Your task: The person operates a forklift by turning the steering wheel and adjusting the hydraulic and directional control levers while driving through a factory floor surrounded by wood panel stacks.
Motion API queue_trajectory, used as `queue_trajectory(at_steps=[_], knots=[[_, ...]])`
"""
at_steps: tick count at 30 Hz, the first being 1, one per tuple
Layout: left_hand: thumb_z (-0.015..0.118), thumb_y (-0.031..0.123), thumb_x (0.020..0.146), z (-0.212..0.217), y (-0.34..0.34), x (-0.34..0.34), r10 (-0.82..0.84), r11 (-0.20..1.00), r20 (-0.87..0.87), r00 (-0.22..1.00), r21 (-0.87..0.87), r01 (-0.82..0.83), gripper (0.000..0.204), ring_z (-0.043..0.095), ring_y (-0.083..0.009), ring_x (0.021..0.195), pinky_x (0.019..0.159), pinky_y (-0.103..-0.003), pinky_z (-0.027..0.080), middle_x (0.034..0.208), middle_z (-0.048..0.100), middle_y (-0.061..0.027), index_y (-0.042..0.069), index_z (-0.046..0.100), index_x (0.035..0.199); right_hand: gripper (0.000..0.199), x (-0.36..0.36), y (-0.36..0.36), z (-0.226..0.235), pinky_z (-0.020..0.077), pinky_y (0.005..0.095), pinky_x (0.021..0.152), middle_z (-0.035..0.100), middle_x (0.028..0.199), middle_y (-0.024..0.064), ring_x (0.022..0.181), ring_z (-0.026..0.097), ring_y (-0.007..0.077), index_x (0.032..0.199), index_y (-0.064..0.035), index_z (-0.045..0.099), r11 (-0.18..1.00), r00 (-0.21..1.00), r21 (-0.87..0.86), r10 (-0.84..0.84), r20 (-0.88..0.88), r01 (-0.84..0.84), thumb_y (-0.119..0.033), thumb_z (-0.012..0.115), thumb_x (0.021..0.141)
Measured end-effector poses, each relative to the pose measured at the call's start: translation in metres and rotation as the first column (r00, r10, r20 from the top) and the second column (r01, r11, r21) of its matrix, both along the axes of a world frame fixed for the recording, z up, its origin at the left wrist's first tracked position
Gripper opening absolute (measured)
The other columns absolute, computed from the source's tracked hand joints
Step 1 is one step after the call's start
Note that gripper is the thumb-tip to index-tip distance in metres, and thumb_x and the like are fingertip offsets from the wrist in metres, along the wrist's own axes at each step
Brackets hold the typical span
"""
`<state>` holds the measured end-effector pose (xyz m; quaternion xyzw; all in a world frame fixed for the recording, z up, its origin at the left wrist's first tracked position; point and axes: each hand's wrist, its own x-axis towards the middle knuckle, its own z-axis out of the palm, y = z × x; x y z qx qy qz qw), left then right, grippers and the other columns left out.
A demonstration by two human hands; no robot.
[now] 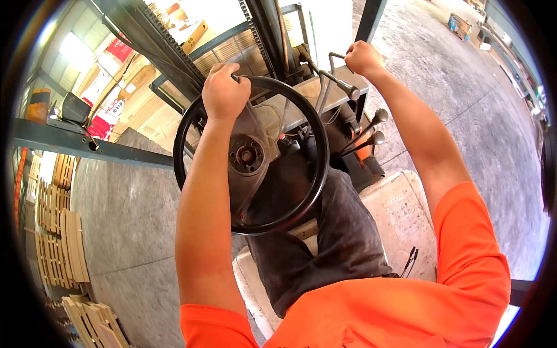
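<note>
A black steering wheel (322, 168) with a worn round hub stands in front of my lap. My left hand (225, 93) is closed on its upper left rim, the fingers curled over the far side. Farther right and forward, my right hand (364, 58) is closed round the end of a bent metal lever (335, 55); its grip is hidden by my fingers. Just left of that hand, a second lever with a cylindrical metal grip (348, 89) slants over the dash. Two knobbed levers (379, 116) rise beside my right knee.
Ahead stand a forklift mast (168, 49) with chains and stacked cardboard boxes (148, 107) beyond it. Wooden pallets (61, 232) are stacked at the left, past a blue-grey frame bar (116, 152). A cart (458, 26) stands far right on the concrete floor (493, 145).
</note>
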<state>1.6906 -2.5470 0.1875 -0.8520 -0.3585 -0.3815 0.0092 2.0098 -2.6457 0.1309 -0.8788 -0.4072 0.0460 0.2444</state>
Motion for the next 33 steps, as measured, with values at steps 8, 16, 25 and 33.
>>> queue_trajectory(at_steps=[8, 16, 25, 33], knots=[[0.062, 0.015, 0.075, 0.003, 0.004, -0.014, 0.029, 1.000, 0.016, 0.999, 0.012, -0.029, 0.028, 0.064, -0.0316, 0.097, 0.086, -0.040, 0.051, 0.105, 0.067, -0.0128, 0.004, 0.071, 0.099, 0.030, 0.003, 0.021, 0.018, 0.0511, 0.0404, 0.089, 0.068, 0.104, 0.0214, 0.099, 0.065, 0.0351, 0.095, -0.0024, 0.071, 1.000, 1.000, -0.011, 0.025, 0.013, -0.025, -0.024, 0.060, 0.078], [0.062, 0.015, 0.073, 0.005, 0.008, -0.026, 0.049, 0.998, 0.011, 0.999, 0.026, -0.049, 0.029, 0.064, -0.0313, 0.097, 0.087, -0.039, 0.051, 0.104, 0.067, -0.0133, 0.003, 0.071, 0.099, 0.030, 0.001, 0.011, 0.015, 0.0518, 0.0409, 0.087, 0.069, 0.102, 0.0180, 0.098, 0.066, 0.0336, 0.093, -0.0066, 0.073, 0.999, 0.999, -0.025, 0.026, 0.030, -0.025, -0.027, 0.062, 0.076], [0.062, 0.013, 0.072, -0.006, -0.007, 0.005, -0.106, 0.994, 0.082, 0.991, 0.042, 0.103, 0.027, 0.063, -0.0339, 0.097, 0.089, -0.039, 0.049, 0.100, 0.068, -0.0164, 0.000, 0.071, 0.094, 0.027, -0.017, -0.036, -0.012, 0.0504, 0.0404, 0.088, 0.070, 0.099, 0.0159, 0.097, 0.066, 0.0332, 0.095, -0.0113, 0.074, 0.998, 0.999, 0.056, 0.000, 0.044, -0.003, -0.019, 0.053, 0.079], [0.063, 0.011, 0.071, -0.008, -0.012, 0.024, -0.100, 0.995, 0.065, 0.993, 0.035, 0.098, 0.024, 0.064, -0.0299, 0.095, 0.083, -0.038, 0.052, 0.102, 0.067, -0.0121, 0.004, 0.071, 0.093, 0.026, -0.021, -0.034, -0.017, 0.0502, 0.0420, 0.088, 0.068, 0.104, 0.0151, 0.099, 0.064, 0.0332, 0.097, -0.0080, 0.073, 0.955, 0.951, 0.176, 0.191, 0.243, -0.237, -0.018, 0.055, 0.081]])
